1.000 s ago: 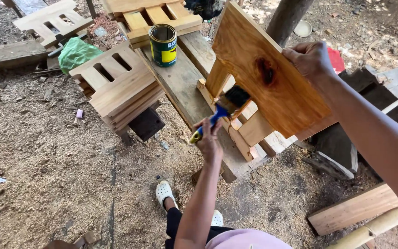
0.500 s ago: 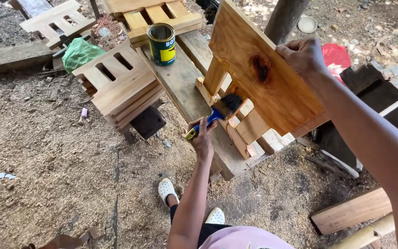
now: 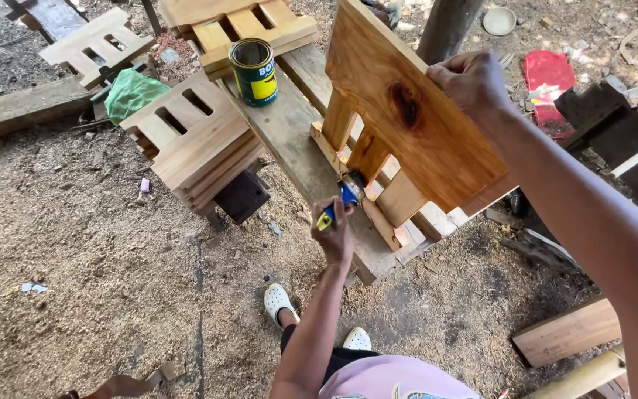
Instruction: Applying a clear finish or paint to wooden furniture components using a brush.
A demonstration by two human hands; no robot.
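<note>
Your right hand (image 3: 474, 81) grips the top edge of the slatted wooden panel (image 3: 407, 111), which stands tilted on the plank (image 3: 289, 133) in the upper middle of the frame. The panel looks stiff and fairly light, but its face shines, probably wet and slick, so hold it by the bare edge as you do now. Your left hand (image 3: 336, 233) is closed around the blue and yellow handle of the brush (image 3: 341, 198); its bristles are mostly hidden among the lower slats, so contact is hard to confirm. The open can (image 3: 254, 70) stands on the plank up left, beside a stack of pale panels (image 3: 193, 140).
</note>
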